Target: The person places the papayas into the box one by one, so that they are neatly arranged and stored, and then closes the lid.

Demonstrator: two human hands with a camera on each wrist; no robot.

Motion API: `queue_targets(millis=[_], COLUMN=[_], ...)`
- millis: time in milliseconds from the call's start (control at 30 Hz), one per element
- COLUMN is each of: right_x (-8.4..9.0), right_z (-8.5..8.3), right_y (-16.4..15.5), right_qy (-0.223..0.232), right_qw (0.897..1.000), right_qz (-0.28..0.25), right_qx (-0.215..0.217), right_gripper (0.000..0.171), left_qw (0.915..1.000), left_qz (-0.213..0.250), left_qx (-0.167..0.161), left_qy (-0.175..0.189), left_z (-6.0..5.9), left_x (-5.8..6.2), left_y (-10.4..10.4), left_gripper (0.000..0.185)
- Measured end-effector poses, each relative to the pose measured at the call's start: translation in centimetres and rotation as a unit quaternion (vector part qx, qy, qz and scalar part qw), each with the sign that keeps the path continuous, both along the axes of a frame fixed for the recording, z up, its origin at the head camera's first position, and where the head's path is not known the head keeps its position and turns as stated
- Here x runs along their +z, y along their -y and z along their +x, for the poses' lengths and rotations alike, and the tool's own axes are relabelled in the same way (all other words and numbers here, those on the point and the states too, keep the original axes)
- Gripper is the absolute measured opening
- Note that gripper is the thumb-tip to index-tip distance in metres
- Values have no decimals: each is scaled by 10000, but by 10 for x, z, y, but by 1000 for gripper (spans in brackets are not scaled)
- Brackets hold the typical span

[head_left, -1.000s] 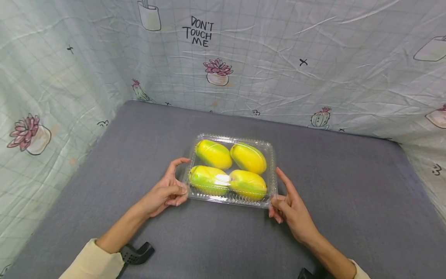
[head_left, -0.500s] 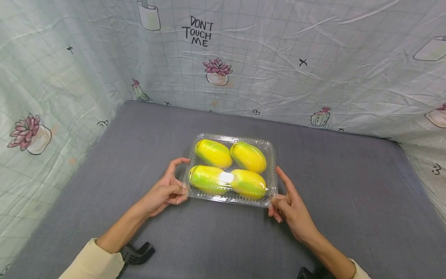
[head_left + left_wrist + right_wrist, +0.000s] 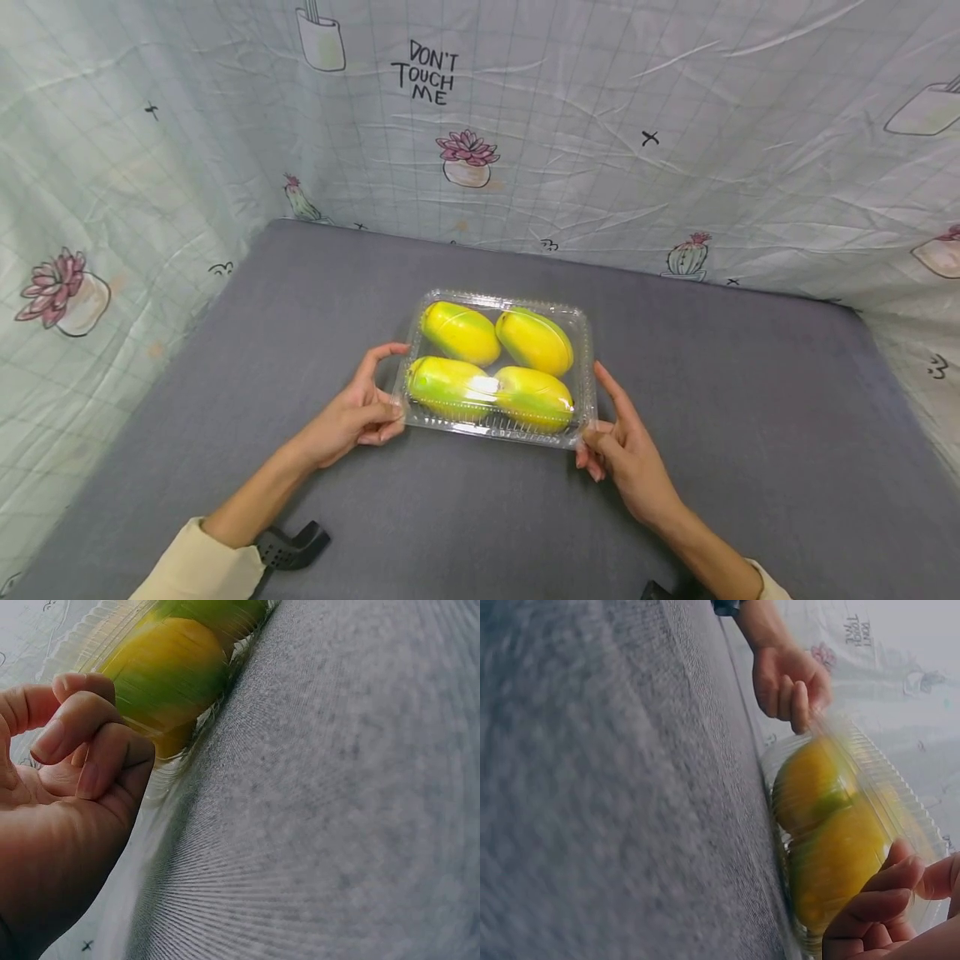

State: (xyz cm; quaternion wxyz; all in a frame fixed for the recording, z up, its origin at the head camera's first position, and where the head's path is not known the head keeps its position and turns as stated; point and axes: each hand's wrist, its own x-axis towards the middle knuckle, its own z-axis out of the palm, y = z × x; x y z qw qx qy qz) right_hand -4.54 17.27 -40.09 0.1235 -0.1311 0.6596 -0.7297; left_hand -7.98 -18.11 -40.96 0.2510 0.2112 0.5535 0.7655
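A clear plastic clamshell container sits low over the grey surface, its lid closed over several yellow-green mangoes. My left hand pinches the near left corner of its rim between thumb and curled fingers, the index finger stretched up along the left side. At the near right corner my right hand grips the rim the same way, with its index finger pointing along the right side. In the right wrist view, mangoes show through the container's side wall, close to the surface.
A grey cloth-covered table spreads around the container. Pale printed curtains with cactus drawings and lettering stand along its back and sides. A black wrist-worn device juts out by the left sleeve.
The head view has shifted very slightly. Both hands keep their hold on the container, which stays in place.
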Motion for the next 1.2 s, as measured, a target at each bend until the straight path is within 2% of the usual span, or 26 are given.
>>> queue_targets(millis=[267, 500, 633, 767, 933, 1067, 1200], right_x=[-2, -2, -1, -4, -11, -18, -24], right_z=[1, 2, 5, 6, 1, -2, -5], right_y=[4, 7, 9, 10, 10, 9, 8], right_qy=[-331, -255, -295, -122, 167, -80, -493], right_qw=[9991, 9986, 9973, 9922, 9767, 9717, 9697], right_qz=[-254, -262, -505, -1198, -2136, -2338, -2360], right_qx=[-111, -385, -444, -321, 85, 322, 384], right_gripper=[71, 73, 74, 72, 68, 67, 65], left_qw=[10000, 9999, 9999, 9999, 9997, 9996, 9990], left_qz=[63, 71, 80, 103, 87, 188, 373], left_qx=[0, 29, 24, 10, 139, 196, 95], left_qy=[32, 71, 89, 115, 173, 85, -227], left_z=[0, -1, -1, -1, -1, -1, -1], left_x=[0, 3, 4, 5, 3, -3, -10], left_y=[0, 0, 0, -1, 0, 0, -1], left_gripper=[65, 65, 66, 66, 66, 66, 65])
